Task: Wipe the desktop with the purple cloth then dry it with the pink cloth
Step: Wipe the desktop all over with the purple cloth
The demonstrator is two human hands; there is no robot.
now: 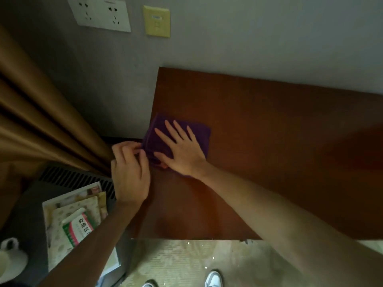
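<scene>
Bare forearms reach over the brown desk (269, 131): right hand (182, 150) pressed flat, fingers spread, on the folded purple cloth (199, 133) at its left edge; left hand (130, 170) pinches the cloth's edge.

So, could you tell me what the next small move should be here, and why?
Probably slide the purple cloth rightward across the desktop. The right hand lies flat on it at the desk's left edge, the left hand pinches its overhanging border, and most of the wood lies to its right.
</scene>
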